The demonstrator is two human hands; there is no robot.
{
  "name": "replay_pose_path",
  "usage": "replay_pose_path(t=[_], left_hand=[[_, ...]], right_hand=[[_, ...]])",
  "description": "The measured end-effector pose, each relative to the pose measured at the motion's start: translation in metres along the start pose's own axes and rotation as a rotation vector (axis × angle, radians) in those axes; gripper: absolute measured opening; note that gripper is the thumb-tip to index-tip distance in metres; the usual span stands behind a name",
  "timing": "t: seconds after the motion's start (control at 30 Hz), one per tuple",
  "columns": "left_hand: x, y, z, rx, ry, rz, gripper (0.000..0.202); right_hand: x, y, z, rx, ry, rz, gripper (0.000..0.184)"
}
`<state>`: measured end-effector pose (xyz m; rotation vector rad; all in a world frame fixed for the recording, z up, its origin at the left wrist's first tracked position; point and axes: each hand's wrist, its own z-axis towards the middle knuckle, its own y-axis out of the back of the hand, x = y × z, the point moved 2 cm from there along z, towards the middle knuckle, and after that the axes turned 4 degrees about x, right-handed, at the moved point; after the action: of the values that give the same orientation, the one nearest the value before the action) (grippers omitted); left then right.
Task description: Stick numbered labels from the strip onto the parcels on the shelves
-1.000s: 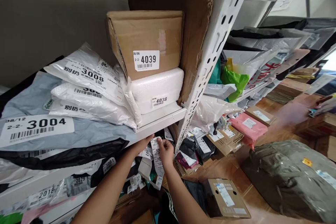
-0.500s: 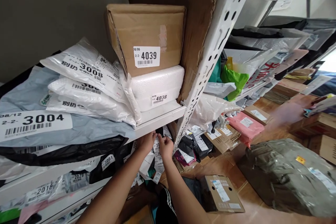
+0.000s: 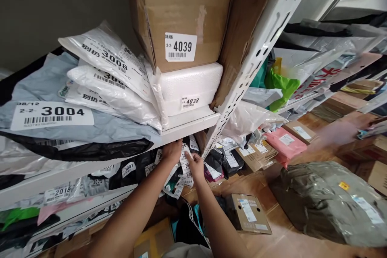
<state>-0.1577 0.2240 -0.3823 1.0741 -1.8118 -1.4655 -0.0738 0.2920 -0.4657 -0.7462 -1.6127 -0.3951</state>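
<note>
A long strip of white number labels [image 3: 186, 167] hangs below the edge of the upper shelf. My right hand [image 3: 196, 165] pinches it from the right between thumb and fingers. To the left of the strip's top end, my left hand [image 3: 171, 152] reaches in under the shelf board among dark parcels; its fingers are mostly hidden. Labels reading 3001 [image 3: 128, 169] and 3002 [image 3: 149, 169] are stuck on black parcels to its left. Above my hands, a carton labelled 4039 [image 3: 187, 12] rests on a white foam-wrapped box labelled 4038 [image 3: 190, 88].
White mailing bags [image 3: 115, 64] and a grey-blue bag marked 3004 [image 3: 121, 127] fill the shelf at left. A perforated white post [image 3: 250, 60] slants upward beside my right hand. On the floor are a carton [image 3: 250, 209], a pink parcel [image 3: 284, 145] and a large wrapped bundle [image 3: 329, 201].
Both fists were together at the strip's top; now my right hand grips it lower down, and more printed numbers show. My left hand is turned deeper under the shelf. The view has tilted downward.
</note>
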Motion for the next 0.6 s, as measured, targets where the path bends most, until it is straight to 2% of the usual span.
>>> replay_pose_path(t=[0.1, 0.23, 0.33, 0.5, 0.6], left_hand=[[-0.001, -0.003, 0.002, 0.001, 0.009, 0.013, 0.035], [-0.007, -0.005, 0.000, -0.019, 0.028, 0.013, 0.038], [-0.012, -0.003, -0.001, -0.043, 0.064, 0.002, 0.050], [-0.018, 0.004, -0.003, -0.063, 0.182, -0.030, 0.051], [-0.019, 0.010, -0.013, -0.092, 0.149, -0.035, 0.042]], right_hand=[[-0.003, 0.009, -0.006, 0.060, -0.020, 0.010, 0.048], [-0.013, 0.017, -0.014, -0.049, -0.058, 0.002, 0.058], [-0.024, 0.030, -0.026, -0.081, -0.100, -0.011, 0.059], [-0.029, 0.087, -0.064, -0.099, -0.152, -0.061, 0.061], [-0.025, 0.124, -0.092, -0.129, -0.156, -0.095, 0.061]])
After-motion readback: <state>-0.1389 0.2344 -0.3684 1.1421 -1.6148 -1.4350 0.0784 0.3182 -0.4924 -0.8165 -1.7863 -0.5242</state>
